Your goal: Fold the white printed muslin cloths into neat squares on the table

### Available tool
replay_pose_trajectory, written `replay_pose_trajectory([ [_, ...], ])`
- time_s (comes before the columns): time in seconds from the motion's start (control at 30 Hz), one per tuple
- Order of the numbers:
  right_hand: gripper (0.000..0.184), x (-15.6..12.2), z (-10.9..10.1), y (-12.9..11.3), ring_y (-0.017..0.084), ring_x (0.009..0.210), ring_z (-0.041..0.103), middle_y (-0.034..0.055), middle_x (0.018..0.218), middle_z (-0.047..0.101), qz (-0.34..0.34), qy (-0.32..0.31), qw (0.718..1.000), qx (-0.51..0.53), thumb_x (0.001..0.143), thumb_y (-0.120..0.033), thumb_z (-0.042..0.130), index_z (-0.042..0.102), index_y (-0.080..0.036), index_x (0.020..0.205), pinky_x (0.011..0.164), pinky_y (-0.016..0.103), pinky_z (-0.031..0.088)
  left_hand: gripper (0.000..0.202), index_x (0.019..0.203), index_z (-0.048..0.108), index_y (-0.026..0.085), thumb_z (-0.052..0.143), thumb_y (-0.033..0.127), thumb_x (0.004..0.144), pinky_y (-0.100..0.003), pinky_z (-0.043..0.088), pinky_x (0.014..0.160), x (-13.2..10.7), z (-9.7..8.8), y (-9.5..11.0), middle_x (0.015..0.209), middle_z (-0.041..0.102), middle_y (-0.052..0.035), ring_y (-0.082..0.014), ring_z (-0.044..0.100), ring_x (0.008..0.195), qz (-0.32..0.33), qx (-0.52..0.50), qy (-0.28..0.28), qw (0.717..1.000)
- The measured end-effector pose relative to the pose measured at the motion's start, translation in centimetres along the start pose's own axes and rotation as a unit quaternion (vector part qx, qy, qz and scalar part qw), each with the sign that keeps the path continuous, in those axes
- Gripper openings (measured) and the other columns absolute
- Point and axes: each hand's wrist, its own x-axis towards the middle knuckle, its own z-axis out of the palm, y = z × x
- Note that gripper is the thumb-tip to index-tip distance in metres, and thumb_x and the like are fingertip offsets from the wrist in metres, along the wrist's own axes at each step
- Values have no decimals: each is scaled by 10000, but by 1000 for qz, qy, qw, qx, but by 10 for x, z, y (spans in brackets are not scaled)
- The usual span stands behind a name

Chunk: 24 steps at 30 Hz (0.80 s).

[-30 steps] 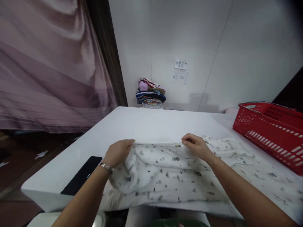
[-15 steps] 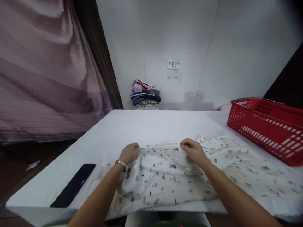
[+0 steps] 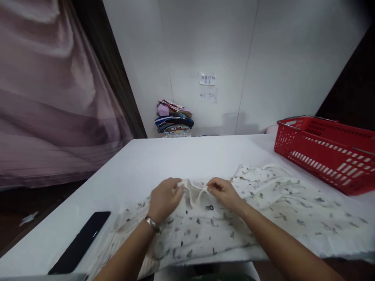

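Left fingers [image 3: 175,181] and right fingers [image 3: 216,182] pinch the bunched edge of the printed cloth [image 3: 199,236].

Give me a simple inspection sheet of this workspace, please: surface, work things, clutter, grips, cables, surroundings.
Surface: white table, partly covered by white printed cloth.
Job's things: the white printed cloth, rumpled, lying along the near side and to the right.
Clutter: black phone-like object at left; red basket at right.
Grips: left hand and right hand, both pinching the cloth.
Cables: nothing seen.
Surroundings: white wall with paper notes; fabric stack near it; pink drape at left.
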Motion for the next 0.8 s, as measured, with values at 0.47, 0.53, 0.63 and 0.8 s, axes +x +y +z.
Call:
replay_pose_trajectory([
  [0.47,195,-23,-1,-11,137,823,568,4,927,633,-120,-161,966,-163,825,-264,527,551,-243,1017,715,212,389,198,944,630,294,511,349,796,-243,370,697,-20,45,37,908,674,27,-174,589,843,54,-66,-193,978],
  [0.53,366,-25,-14,-9,148,880,575,13,1025,627,-114,-206,956,-177,809,-306,556,492,-262,1166,742,214,395,217,899,644,290,488,412,810,-247,368,680,-25,46,36,851,677,21,-179,593,804,45,-31,-189,980],
  [0.63,509,-25,-36,0,167,853,592,43,1028,635,-67,-240,942,-223,774,-363,589,453,-243,1250,731,228,408,279,769,644,251,450,442,829,-244,366,629,-37,48,34,723,658,12,-174,589,718,43,13,-184,982],
  [0.8,294,-23,-73,19,175,843,583,56,922,656,-81,-284,921,-254,810,-372,529,622,-186,1019,749,245,403,300,845,644,266,401,441,862,-228,423,668,-56,50,17,825,684,30,-155,618,790,78,-2,-97,992],
])
